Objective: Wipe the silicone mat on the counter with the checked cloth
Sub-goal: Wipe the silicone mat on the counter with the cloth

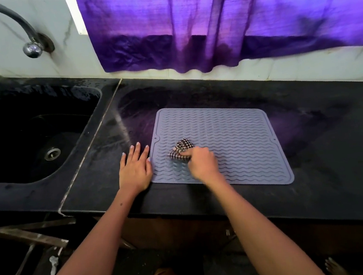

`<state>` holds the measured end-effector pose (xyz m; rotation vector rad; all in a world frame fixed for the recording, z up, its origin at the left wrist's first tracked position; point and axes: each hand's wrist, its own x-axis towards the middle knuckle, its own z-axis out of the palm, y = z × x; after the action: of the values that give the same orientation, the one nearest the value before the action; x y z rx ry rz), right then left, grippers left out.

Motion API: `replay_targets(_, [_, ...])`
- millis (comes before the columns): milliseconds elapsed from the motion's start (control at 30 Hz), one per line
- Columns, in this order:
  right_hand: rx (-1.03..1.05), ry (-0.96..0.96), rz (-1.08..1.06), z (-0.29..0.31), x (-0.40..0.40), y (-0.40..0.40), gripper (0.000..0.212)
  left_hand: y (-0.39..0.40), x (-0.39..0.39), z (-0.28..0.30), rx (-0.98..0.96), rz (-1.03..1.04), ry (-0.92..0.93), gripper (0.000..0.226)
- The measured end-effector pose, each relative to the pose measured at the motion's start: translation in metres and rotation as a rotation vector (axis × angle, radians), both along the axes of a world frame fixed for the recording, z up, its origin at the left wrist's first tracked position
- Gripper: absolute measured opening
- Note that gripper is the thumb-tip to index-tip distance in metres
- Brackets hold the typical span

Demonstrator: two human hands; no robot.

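Note:
A grey silicone mat (237, 132) with wavy ridges lies flat on the black counter (331, 140). A bunched black-and-white checked cloth (180, 151) sits on the mat's left half, and my right hand (202, 165) is shut on it, pressing it against the mat. My left hand (134, 168) lies flat on the counter at the mat's left edge, fingers spread, fingertips touching the mat's border.
A black sink (32, 138) with a metal drain is sunk into the counter to the left, with a curved tap (21, 30) on the tiled wall above it. A purple curtain (220, 22) hangs behind the counter. The counter's front edge runs just below the mat.

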<state>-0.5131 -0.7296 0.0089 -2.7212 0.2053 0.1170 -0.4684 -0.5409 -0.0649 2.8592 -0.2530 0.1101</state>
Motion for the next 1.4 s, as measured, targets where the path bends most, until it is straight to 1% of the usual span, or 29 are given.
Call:
replay_targets(33, [0.099,0.009,-0.069,0.007,0.004,-0.008,0.043,0.000,-0.001,0.000,0.000,0.000,0.005,0.080])
replay_targets(67, [0.156,-0.013,-0.126,0.011,0.005,-0.014,0.043,0.000,-0.001,0.000,0.000,0.000,0.008,0.080])
replay_targets(100, [0.146,-0.047,-0.159,0.015,0.004,-0.017,0.043,-0.001,-0.001,0.000,-0.001,0.002,0.010,0.080])
replay_targets(167, [0.043,-0.111,-0.162,0.016,-0.004,-0.016,0.044,-0.001,-0.001,0.000,-0.005,0.006,0.009,0.080])
replay_targets(233, [-0.025,-0.132,-0.108,0.008,-0.013,-0.010,0.044,0.000,0.000,-0.002,-0.003,0.003,0.006,0.079])
replay_targets(400, [-0.144,-0.114,-0.013,-0.021,-0.025,0.005,0.046,0.001,0.001,-0.005,-0.021,-0.003,-0.003,0.078])
replay_targets(533, [-0.224,-0.113,0.032,-0.023,-0.021,0.003,0.045,0.001,0.001,-0.005,-0.002,-0.008,-0.002,0.078])
replay_targets(700, [-0.269,-0.070,0.053,-0.020,-0.017,0.006,0.036,0.002,0.000,-0.005,0.000,-0.013,-0.002,0.078])
replay_targets(767, [-0.195,-0.028,0.003,-0.010,-0.006,-0.002,0.036,0.003,0.000,-0.004,-0.002,-0.012,0.004,0.078])
replay_targets(800, [-0.094,0.016,-0.043,-0.002,0.001,-0.009,0.037,0.003,0.000,-0.004,-0.002,-0.012,0.007,0.079])
replay_targets(867, [0.209,0.105,-0.150,0.016,0.014,-0.026,0.038,0.003,0.000,-0.003,-0.004,-0.009,0.008,0.079])
replay_targets(900, [0.329,0.108,-0.211,0.023,0.018,-0.033,0.037,0.003,0.000,-0.003,-0.006,-0.006,0.005,0.079])
replay_targets(933, [0.375,0.084,-0.265,0.026,0.019,-0.039,0.037,0.003,0.001,-0.003,-0.009,-0.003,0.003,0.079])
replay_targets(967, [0.357,0.047,-0.301,0.027,0.018,-0.043,0.038,0.002,0.001,-0.003,-0.013,-0.001,0.002,0.079])
replay_targets(1067, [0.109,-0.033,-0.315,0.018,0.007,-0.039,0.041,0.002,0.001,-0.003,-0.016,-0.002,0.003,0.079])
replay_targets(1167, [-0.062,-0.018,-0.264,0.000,-0.002,-0.026,0.037,0.002,0.001,-0.002,-0.024,-0.004,0.003,0.080])
replay_targets(1267, [-0.237,-0.057,-0.147,-0.022,-0.010,-0.010,0.036,0.000,0.000,-0.003,-0.014,-0.018,-0.005,0.079])
replay_targets(1400, [-0.311,-0.048,-0.061,-0.028,-0.012,-0.011,0.041,0.000,0.001,-0.004,0.000,-0.038,-0.011,0.078])
